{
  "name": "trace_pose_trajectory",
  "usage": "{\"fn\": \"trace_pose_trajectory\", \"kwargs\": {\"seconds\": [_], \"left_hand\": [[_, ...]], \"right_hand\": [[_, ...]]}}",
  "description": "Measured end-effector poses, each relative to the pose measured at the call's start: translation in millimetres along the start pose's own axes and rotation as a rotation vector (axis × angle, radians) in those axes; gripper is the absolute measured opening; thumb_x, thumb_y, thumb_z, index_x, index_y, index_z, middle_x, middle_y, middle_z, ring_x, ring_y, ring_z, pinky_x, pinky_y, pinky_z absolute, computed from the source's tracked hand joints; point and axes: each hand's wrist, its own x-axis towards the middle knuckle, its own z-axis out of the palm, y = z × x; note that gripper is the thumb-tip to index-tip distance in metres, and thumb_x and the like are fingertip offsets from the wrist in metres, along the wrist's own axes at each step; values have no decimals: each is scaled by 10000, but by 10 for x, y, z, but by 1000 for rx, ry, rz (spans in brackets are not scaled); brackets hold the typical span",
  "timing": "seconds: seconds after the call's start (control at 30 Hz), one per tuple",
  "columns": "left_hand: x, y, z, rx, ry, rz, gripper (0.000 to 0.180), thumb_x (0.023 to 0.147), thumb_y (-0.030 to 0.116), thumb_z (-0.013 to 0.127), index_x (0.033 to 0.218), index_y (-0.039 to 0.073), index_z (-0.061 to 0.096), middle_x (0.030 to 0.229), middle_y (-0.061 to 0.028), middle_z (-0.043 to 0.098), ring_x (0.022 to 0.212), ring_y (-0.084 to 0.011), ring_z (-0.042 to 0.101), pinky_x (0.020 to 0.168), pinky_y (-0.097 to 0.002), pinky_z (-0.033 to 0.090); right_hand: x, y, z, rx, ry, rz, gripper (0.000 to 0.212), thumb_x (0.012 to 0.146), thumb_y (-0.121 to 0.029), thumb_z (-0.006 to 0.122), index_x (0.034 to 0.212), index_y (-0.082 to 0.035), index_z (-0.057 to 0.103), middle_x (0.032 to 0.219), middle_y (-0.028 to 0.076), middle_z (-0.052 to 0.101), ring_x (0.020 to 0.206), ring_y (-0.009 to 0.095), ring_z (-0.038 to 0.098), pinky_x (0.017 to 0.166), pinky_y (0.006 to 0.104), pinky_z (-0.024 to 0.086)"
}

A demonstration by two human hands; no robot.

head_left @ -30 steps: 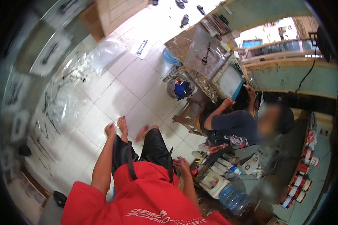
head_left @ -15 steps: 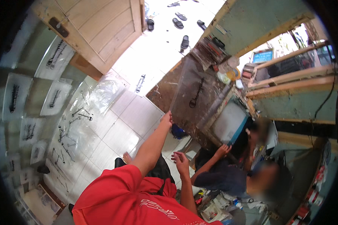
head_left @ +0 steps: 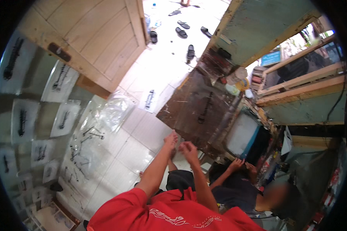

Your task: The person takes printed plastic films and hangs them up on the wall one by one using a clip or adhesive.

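Here, a clear, black-printed sheet (head_left: 205,109) was seen on the stained brown table (head_left: 170,112). White tiles (head_left: 133,153) and a wooden door (head_left: 94,42) were noted. Left hand (head_left: 170,139) and right hand (head_left: 189,151) were held half-curled by the table's edge; whether anything was pinched could not be told.

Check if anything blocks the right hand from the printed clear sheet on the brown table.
Nothing visible stands between the right hand and the printed clear sheet; the co-worker's hands are off to the right.

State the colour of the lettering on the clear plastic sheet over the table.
Black lettering, seen best in the head view.
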Motion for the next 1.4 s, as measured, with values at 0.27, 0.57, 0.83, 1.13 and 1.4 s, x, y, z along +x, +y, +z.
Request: {"fn": "trace_pose_trajectory", "kwargs": {"seconds": [0.27, 0.57, 0.83, 1.13, 1.4], "left_hand": [[184, 776, 91, 3, 125, 321, 135, 855, 217, 695, 907, 97, 660, 812, 4, 661, 671, -86, 594, 552, -213, 440], [-88, 460, -362, 34, -58, 143, 233, 891, 257, 646, 1019, 62, 647, 907, -43, 679, 838, -156, 645, 714, -294, 503], [603, 708, 143, 51, 206, 115, 295, 878, 312, 653, 1026, 58, 639, 889, -69, 650, 751, -165, 619, 601, -301, 472], [-1885, 1887, -350, 80, 310, 846, 241, 832, 279, 681, 882, 44, 669, 759, -1, 597, 693, -86, 518, 577, -247, 366], [-5125, 1379, -2685, -88, 723, 1104, 184, 891, 249, 607, 900, 67, 630, 828, -19, 627, 761, -117, 598, 689, -252, 415]], "right_hand": [[-711, 120, -680, 29, 108, 238, 147, 931, -129, 575, 1003, -6, 612, 906, 83, 668, 797, 151, 648, 702, 288, 540], [324, -383, -31, 10, 39, 92, 156, 924, -167, 593, 1023, -49, 616, 850, 40, 659, 700, 122, 602, 641, 271, 494], [-1030, -275, -427, -103, -154, 383, 251, 947, -209, 580, 1129, -38, 595, 974, 54, 658, 886, 149, 650, 712, 266, 493], [303, -1257, -343, -272, 187, -305, 173, 890, -174, 635, 986, -31, 614, 840, 31, 634, 741, 105, 582, 673, 256, 473], [1265, -2044, 2499, -292, -920, -278, 296, 902, -245, 640, 1132, -73, 570, 981, 78, 646, 881, 148, 622, 745, 272, 476]]}}
